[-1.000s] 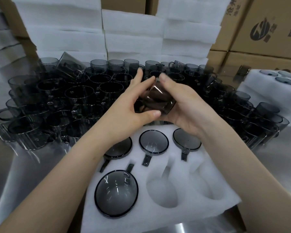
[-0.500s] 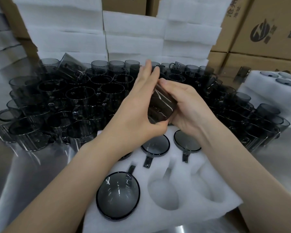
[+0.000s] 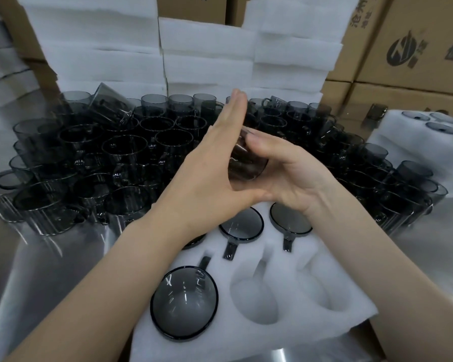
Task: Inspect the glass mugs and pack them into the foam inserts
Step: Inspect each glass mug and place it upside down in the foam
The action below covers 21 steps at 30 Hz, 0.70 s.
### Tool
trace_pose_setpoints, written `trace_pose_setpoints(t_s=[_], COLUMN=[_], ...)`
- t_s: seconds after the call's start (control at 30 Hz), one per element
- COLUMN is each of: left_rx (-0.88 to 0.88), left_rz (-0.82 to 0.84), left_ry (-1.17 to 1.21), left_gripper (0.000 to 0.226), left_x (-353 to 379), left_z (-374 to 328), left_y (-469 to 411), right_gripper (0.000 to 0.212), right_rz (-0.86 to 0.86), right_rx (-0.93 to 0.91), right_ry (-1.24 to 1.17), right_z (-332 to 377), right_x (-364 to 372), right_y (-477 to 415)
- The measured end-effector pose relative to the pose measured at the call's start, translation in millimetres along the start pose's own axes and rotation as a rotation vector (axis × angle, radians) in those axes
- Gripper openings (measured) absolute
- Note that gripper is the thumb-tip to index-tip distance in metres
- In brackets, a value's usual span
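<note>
A smoky grey glass mug (image 3: 247, 163) is held above the white foam insert (image 3: 249, 343), sandwiched between my two hands. My left hand (image 3: 215, 173) lies flat against its left side with straight fingers pointing up. My right hand (image 3: 290, 173) curls round its right side and bottom. Most of the mug is hidden by the hands. The insert holds mugs bottom-up: one at front left (image 3: 185, 301), two in the back row (image 3: 241, 226) (image 3: 289, 220), another partly under my left wrist. Two front cavities (image 3: 256, 301) are empty.
Several loose grey mugs (image 3: 120, 152) crowd the metal table (image 3: 37, 270) behind the insert, some stacked. A filled foam insert (image 3: 429, 142) sits at the right. Stacks of foam sheets (image 3: 207, 53) and cardboard boxes (image 3: 416, 48) stand at the back.
My left hand's fingers straightened and slid up over the mug, now covering more of it. The mug turned between the hands and stayed above the insert.
</note>
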<state>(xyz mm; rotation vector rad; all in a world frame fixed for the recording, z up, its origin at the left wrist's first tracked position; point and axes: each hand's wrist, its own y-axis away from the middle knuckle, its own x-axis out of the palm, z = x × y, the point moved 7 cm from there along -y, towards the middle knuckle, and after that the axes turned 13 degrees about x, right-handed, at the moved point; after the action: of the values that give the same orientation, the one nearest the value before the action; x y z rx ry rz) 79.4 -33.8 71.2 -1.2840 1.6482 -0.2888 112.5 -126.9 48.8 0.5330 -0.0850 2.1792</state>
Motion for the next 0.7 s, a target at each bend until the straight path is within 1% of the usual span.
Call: trace_pose_setpoints(t_s=[0.1,0.2,0.3,0.4,0.53,0.63,0.7], left_rx=[-0.077,-0.089,-0.046,-0.001,0.065,0.120,0.116], left_rz=[-0.042,-0.057,-0.059,-0.034,-0.021,0.056,0.093], left_ry=[-0.008,0.011,0.004,-0.014,-0.034,-0.048,-0.034], left_gripper=[0.117,0.109,0.103,0.102,0.100,0.100,0.100], left_x=[-1.1,-1.8,-3.0,-2.0,-2.1,2.5,4.7], left_z=[8.1,10.5,5.2,-0.6,-6.2,-12.0,-13.0], left_y=[1.7,2.6,1.3,0.8,1.4,0.4,0.0], right_gripper=[0.059,0.058,0.052,0.044,0.041,0.028,0.022], right_rz=[-0.031,-0.073,-0.084,-0.081,-0.096,-0.174,-0.225], right_rx=[-0.057,-0.072,-0.095,-0.104,-0.106,-0.113,-0.124], right_ry=[0.110,0.179,0.186,0.164,0.151,0.062,0.056], right_z=[3.2,4.4,6.0,7.4,7.5,8.6,9.0], right_x=[1.7,2.1,3.1,2.4,-1.1,-7.1,-10.2], right_y=[0.0,1.0,2.3,2.7,2.0,2.5,3.9])
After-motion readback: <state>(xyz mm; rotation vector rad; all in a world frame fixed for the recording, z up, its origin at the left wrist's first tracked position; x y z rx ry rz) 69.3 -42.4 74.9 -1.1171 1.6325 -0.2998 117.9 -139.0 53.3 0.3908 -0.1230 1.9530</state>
